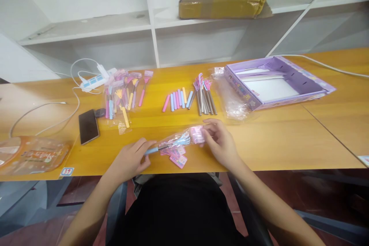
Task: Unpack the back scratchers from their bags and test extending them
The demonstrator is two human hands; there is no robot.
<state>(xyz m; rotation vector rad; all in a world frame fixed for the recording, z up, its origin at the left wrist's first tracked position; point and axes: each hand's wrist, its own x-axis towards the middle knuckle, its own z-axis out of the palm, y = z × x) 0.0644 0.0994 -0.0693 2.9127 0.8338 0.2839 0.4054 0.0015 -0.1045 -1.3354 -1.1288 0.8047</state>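
My left hand (133, 158) grips the handle end of a light-blue back scratcher (167, 146) with a hand-shaped head, lying inside a clear plastic sleeve. At the head end, my right hand (219, 140) pinches the sleeve's pink header card (197, 134) between thumb and fingers. Several loose pink cards (178, 160) lie on the table just below the back scratcher. Beyond my hands is a row of coloured handles (175, 100). Beside it lies a bunch of metal rods with scratcher heads (204, 96). Several bagged back scratchers (122, 92) are piled at the left.
A purple open box (300, 102) stands at the back right, with clear plastic bags (235, 102) beside it. At left are a phone (88, 127), a power strip (95, 80) with cables and an orange bag (37, 155). A taped carton (221, 2) sits on the shelf.
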